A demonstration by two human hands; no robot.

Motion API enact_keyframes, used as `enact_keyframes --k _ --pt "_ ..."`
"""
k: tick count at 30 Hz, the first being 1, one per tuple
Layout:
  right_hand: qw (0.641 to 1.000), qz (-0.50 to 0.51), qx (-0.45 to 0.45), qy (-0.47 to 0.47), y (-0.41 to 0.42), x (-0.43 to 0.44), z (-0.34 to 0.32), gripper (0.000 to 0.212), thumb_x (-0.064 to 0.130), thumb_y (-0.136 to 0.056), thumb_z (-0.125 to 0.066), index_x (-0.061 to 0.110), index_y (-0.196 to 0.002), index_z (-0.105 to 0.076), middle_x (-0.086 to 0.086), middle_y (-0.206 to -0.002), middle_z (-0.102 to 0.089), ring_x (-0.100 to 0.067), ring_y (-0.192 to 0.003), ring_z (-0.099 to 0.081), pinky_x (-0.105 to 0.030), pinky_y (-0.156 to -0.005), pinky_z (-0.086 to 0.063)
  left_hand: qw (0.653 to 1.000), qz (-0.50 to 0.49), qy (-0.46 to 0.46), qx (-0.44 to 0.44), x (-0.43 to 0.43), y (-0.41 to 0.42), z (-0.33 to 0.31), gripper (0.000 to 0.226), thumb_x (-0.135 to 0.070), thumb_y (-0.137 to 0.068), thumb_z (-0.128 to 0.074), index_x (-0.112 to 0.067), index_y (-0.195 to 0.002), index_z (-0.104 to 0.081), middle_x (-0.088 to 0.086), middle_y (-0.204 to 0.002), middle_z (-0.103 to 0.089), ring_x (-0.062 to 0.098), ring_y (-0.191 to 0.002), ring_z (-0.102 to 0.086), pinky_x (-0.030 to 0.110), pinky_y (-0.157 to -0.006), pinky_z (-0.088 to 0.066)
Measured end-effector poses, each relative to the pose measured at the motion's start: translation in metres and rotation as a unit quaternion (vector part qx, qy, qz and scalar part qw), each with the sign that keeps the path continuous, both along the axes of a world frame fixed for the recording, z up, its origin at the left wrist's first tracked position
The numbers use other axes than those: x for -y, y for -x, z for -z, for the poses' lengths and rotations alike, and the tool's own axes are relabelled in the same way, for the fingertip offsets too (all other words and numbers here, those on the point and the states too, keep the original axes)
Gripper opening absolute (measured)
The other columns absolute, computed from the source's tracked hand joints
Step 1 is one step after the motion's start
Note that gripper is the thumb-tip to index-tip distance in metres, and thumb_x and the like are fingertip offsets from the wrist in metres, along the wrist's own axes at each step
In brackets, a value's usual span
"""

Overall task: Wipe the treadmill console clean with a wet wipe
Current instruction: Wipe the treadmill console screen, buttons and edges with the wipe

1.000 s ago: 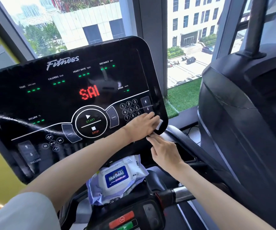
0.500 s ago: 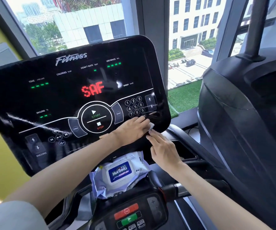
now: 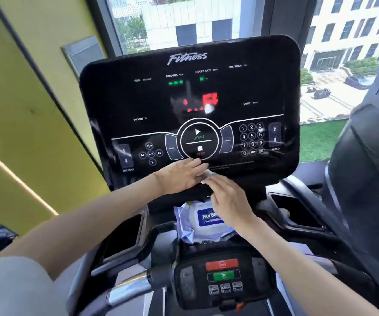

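Note:
The black glossy treadmill console (image 3: 236,87) fills the middle of the view, with a START/STOP dial and a number keypad. My left hand (image 3: 180,175) lies flat on the console's lower edge, just below the STOP mark, pressing a white wet wipe (image 3: 207,174) whose crumpled edge shows at my fingertips. My right hand (image 3: 228,198) is just below and to the right, its fingertips touching the same wipe. A pack of wet wipes (image 3: 203,221) with a blue label lies on the tray under the console, partly hidden by my right hand.
A lower control pad (image 3: 222,275) with red and green buttons sits near me. Dark cup holders (image 3: 124,236) flank the pack, the second cup holder (image 3: 295,210) at right. A second treadmill's black body (image 3: 366,179) stands at right; a yellow wall (image 3: 24,110) at left. Windows lie behind.
Both hands have slid left along the console's lower edge, from under the keypad to under the STOP mark, taking the wipe along. The view has swung right, centring the console.

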State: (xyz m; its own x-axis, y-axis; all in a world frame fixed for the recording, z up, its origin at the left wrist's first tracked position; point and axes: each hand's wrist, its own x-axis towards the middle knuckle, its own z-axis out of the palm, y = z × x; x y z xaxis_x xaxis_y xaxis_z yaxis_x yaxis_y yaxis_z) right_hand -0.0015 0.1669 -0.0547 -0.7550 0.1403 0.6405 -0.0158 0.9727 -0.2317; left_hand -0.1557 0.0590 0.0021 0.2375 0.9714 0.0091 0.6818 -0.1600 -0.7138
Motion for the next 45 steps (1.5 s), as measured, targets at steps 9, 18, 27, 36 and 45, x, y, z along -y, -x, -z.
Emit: enact_keyframes --k 9,18,27,36,45 --pt "0.997 -0.07 -0.01 0.015 0.039 0.063 -0.002 0.048 -0.014 -0.06 -0.061 0.006 -0.104 -0.069 -0.005 -0.104 -0.07 -0.022 -0.102 -0.064 -0.032 -0.087 -0.052 0.999 -0.052 0.01 -0.009 0.085 0.033 -0.006 0.031 -0.018 -0.088 -0.048 -0.016 -0.117 -0.058 0.001 -0.093 -0.052 0.02 -0.083 -0.047 0.029 -0.068 -0.046" --pt "0.997 -0.08 -0.003 0.009 0.066 0.109 0.002 0.046 -0.014 -0.057 -0.067 -0.003 -0.101 -0.069 -0.015 -0.101 -0.07 -0.027 -0.098 -0.066 -0.039 -0.085 -0.051 0.995 -0.096 0.008 0.006 0.156 0.057 -0.012 0.045 -0.01 -0.08 -0.059 -0.017 -0.124 -0.054 0.005 -0.099 -0.053 0.021 -0.085 -0.046 0.029 -0.072 -0.046" --pt "0.997 -0.075 0.03 0.019 0.082 0.137 0.003 0.041 -0.009 -0.061 -0.067 0.0 -0.101 -0.069 -0.012 -0.099 -0.071 -0.024 -0.098 -0.066 -0.035 -0.084 -0.052 0.986 -0.147 -0.034 0.072 0.195 0.065 -0.003 0.044 -0.004 -0.08 -0.061 -0.012 -0.123 -0.054 0.008 -0.094 -0.047 0.022 -0.081 -0.038 0.034 -0.067 -0.044" --pt "0.998 -0.046 0.046 0.001 0.093 0.141 -0.008 0.029 0.003 -0.068 -0.058 0.004 -0.095 -0.068 -0.005 -0.075 -0.068 -0.026 -0.069 -0.062 -0.03 -0.049 -0.049 0.985 -0.173 -0.018 0.012 0.208 0.064 0.0 0.037 -0.004 -0.087 -0.052 -0.009 -0.124 -0.049 0.009 -0.099 -0.05 0.025 -0.087 -0.047 0.034 -0.069 -0.044" --pt "0.998 -0.044 0.035 0.003 0.094 0.139 -0.003 0.028 0.007 -0.068 -0.05 0.004 -0.088 -0.069 -0.004 -0.07 -0.066 -0.024 -0.064 -0.06 -0.029 -0.045 -0.049 0.978 -0.205 -0.039 -0.026 0.206 0.07 -0.009 0.033 -0.001 -0.089 -0.043 -0.009 -0.12 -0.051 0.009 -0.097 -0.051 0.025 -0.085 -0.047 0.035 -0.068 -0.044"
